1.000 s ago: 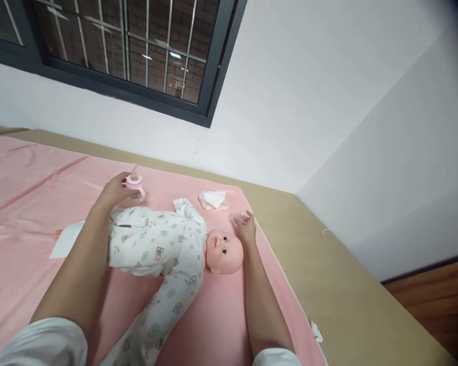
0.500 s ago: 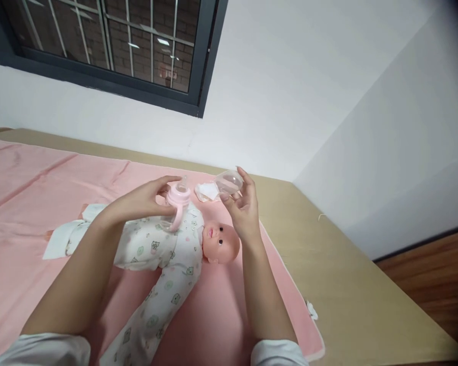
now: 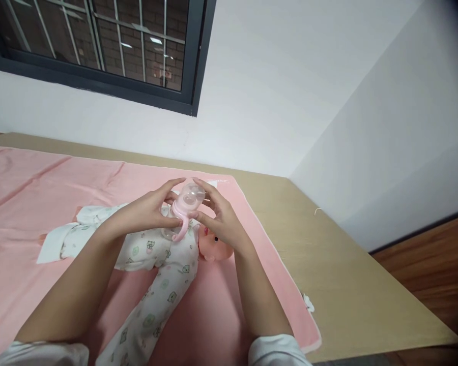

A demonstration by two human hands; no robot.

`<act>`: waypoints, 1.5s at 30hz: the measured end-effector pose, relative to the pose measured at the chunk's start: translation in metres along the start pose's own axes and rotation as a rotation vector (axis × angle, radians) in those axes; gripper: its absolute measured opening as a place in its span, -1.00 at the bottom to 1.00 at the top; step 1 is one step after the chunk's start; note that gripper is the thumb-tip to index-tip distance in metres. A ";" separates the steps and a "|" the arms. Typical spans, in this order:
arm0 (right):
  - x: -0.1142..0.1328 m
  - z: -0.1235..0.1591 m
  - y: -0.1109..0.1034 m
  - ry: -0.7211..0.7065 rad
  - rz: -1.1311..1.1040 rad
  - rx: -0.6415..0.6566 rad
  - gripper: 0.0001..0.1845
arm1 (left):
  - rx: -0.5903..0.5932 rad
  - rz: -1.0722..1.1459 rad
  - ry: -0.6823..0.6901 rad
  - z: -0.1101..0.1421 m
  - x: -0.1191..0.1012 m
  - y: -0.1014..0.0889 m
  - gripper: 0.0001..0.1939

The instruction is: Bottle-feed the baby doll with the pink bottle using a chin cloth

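Observation:
My left hand (image 3: 158, 206) is closed around a baby bottle (image 3: 180, 211) with a pink collar and pink handle. The bottle is tilted, its top toward the right. Over its teat sits a clear domed cap (image 3: 193, 195), held by my right hand (image 3: 217, 213) with thumb and fingers on its sides. Whether the cap is fully seated I cannot tell. Beneath my hands a baby doll (image 3: 175, 254) in white printed clothes lies on its back, its head (image 3: 216, 246) to the right and partly hidden by my right hand.
A pink mat (image 3: 229, 315) lies under the doll on a wooden surface (image 3: 305, 244). A small white tag or cloth (image 3: 308, 303) is at the mat's right edge. Behind are a white wall (image 3: 244, 101) and a dark-framed barred window (image 3: 137, 51).
My right hand has brought the clear cap left and onto the top of the bottle. My right hand now covers part of the doll's face. The view has shifted slightly.

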State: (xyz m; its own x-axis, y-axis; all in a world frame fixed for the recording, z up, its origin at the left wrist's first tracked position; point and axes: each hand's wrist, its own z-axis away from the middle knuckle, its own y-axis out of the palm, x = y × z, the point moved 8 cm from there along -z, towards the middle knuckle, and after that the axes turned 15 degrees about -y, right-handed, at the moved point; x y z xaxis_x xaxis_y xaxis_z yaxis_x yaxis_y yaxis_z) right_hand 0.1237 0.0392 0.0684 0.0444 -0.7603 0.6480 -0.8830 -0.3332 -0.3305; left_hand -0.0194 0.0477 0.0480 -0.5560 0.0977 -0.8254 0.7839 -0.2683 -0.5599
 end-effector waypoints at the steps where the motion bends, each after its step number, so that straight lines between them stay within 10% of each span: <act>1: 0.000 0.000 0.002 0.010 -0.005 0.026 -0.31 | -0.002 0.003 0.009 0.000 0.000 -0.001 -0.01; 10: -0.018 0.006 0.009 0.144 -0.132 0.142 0.28 | -0.118 0.099 0.068 0.002 0.001 -0.018 -0.06; 23: -0.030 0.006 0.009 0.197 -0.131 -0.085 0.07 | -0.166 0.120 0.162 -0.002 -0.012 -0.001 -0.14; 35: -0.142 0.060 -0.144 0.381 0.396 -0.637 -0.21 | -0.257 -0.210 0.120 0.025 -0.024 0.001 -0.34; 40: -0.196 0.103 -0.159 0.428 0.435 -0.711 -0.29 | -0.114 -0.347 0.257 0.043 -0.037 0.016 -0.51; 45: -0.207 0.123 -0.149 0.465 0.462 -0.752 -0.42 | 0.327 -0.585 0.547 0.079 -0.047 0.060 -0.39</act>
State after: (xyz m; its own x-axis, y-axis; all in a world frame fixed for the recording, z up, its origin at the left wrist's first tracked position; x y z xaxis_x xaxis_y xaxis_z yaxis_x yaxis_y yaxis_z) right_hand 0.3034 0.1782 -0.1008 -0.4233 -0.3786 0.8231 -0.8409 0.5023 -0.2014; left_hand 0.0316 -0.0490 0.0591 -0.5686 0.7310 -0.3771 0.2476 -0.2851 -0.9260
